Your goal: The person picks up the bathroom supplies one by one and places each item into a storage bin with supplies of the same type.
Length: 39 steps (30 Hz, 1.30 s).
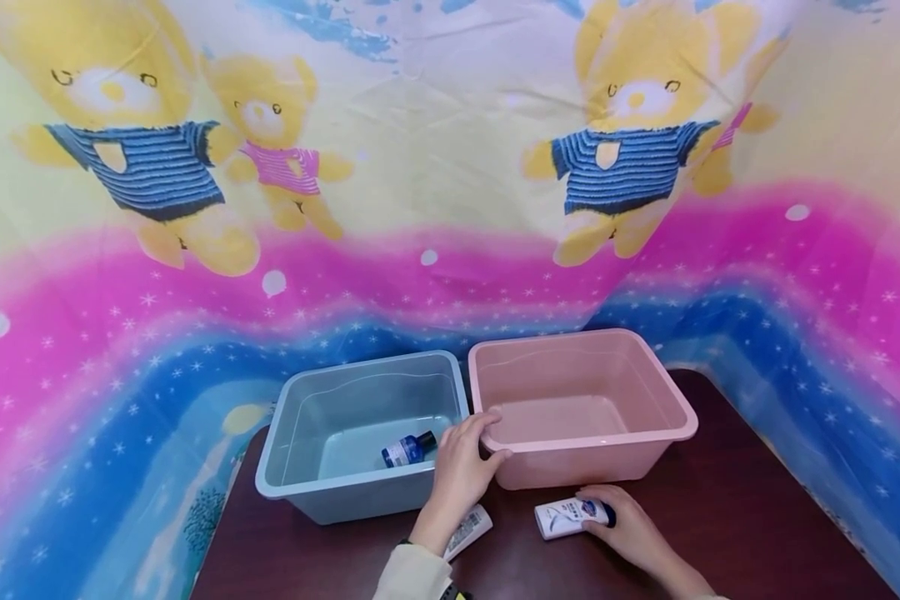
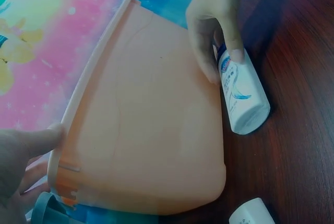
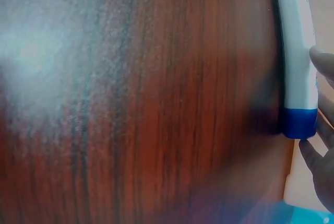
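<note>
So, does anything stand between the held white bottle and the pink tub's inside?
Yes, the near wall of the pink tub. The right hand holds the white bottle low in front of it, so lifting over the rim seems needed. The left hand grips the tub's near-left corner, off to one side.

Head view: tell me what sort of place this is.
Probably an indoor tabletop workspace, screened off for the activity: a creased teddy-bear-printed cloth hangs around a dark wood-grain table, which bears a pink tub.
</note>
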Each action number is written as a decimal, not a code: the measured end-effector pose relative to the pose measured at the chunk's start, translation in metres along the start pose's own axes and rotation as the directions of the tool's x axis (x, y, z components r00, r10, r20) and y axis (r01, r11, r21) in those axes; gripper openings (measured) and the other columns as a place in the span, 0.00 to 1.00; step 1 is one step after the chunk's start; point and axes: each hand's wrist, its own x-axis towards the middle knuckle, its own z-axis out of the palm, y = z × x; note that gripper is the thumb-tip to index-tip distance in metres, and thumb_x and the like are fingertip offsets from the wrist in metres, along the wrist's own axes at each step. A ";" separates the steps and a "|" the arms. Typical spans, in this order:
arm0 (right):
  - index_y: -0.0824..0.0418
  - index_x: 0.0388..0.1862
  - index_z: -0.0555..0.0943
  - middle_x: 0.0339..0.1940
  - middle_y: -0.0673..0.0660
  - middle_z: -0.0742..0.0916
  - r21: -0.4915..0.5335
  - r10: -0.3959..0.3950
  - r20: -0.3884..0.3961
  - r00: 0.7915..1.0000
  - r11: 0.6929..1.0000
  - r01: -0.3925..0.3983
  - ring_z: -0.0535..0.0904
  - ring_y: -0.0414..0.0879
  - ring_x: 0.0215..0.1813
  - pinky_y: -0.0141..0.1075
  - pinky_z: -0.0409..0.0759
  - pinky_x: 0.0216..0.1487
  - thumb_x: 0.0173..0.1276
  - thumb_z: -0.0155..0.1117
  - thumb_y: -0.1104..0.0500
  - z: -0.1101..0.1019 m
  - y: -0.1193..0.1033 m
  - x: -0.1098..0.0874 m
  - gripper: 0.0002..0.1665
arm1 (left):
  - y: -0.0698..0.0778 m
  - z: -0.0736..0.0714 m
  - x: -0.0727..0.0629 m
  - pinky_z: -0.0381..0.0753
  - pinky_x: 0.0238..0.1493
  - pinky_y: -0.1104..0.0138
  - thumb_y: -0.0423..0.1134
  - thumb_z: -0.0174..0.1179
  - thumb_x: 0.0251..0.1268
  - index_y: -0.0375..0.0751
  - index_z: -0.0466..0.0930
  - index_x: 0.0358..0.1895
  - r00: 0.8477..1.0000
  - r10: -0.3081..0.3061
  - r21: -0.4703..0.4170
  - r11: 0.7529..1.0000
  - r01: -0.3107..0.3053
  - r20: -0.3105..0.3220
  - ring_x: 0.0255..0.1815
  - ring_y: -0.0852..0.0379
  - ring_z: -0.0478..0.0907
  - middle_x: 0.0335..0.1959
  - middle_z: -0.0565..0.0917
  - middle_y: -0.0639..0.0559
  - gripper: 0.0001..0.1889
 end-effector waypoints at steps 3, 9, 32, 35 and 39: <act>0.56 0.41 0.87 0.42 0.49 0.86 -0.027 0.012 0.004 1.000 1.000 -0.011 0.78 0.45 0.46 0.19 0.64 0.53 0.34 0.84 0.69 0.001 -0.001 0.000 0.30 | 0.000 0.001 0.000 0.64 0.68 0.51 0.45 0.73 0.58 0.51 0.80 0.62 1.000 -0.002 0.011 1.000 0.002 -0.004 0.64 0.51 0.74 0.63 0.79 0.52 0.27; 0.54 0.43 0.87 0.43 0.48 0.84 -0.080 0.041 0.047 0.998 0.996 -0.037 0.75 0.45 0.47 0.33 0.72 0.49 0.31 0.86 0.65 0.001 -0.005 0.002 0.33 | -0.001 0.002 0.000 0.60 0.70 0.50 0.45 0.73 0.58 0.50 0.80 0.62 1.000 0.001 0.025 1.000 0.000 -0.011 0.65 0.50 0.73 0.62 0.79 0.51 0.27; 0.56 0.48 0.87 0.45 0.46 0.83 -0.191 0.151 0.170 0.974 0.974 -0.118 0.73 0.45 0.48 0.43 0.75 0.48 0.32 0.87 0.61 -0.003 -0.002 -0.002 0.36 | -0.001 0.003 -0.001 0.63 0.68 0.46 0.45 0.73 0.58 0.50 0.81 0.61 1.000 -0.017 0.013 1.000 0.017 -0.010 0.65 0.48 0.73 0.63 0.79 0.49 0.26; 0.55 0.47 0.87 0.44 0.45 0.82 -0.199 0.157 0.190 0.969 0.973 -0.119 0.72 0.44 0.47 0.42 0.75 0.46 0.33 0.87 0.59 -0.003 -0.002 -0.002 0.35 | -0.001 0.003 -0.001 0.62 0.68 0.46 0.45 0.73 0.58 0.50 0.81 0.61 1.000 -0.018 0.018 1.000 0.018 -0.012 0.66 0.48 0.73 0.63 0.79 0.50 0.26; 0.52 0.43 0.86 0.43 0.43 0.82 -0.180 0.166 0.176 0.970 0.974 -0.134 0.72 0.42 0.45 0.39 0.74 0.45 0.33 0.87 0.57 -0.003 -0.003 -0.004 0.32 | -0.001 0.003 -0.001 0.63 0.68 0.46 0.46 0.73 0.58 0.50 0.81 0.61 1.000 -0.025 0.025 0.999 0.026 -0.017 0.65 0.48 0.72 0.64 0.79 0.51 0.26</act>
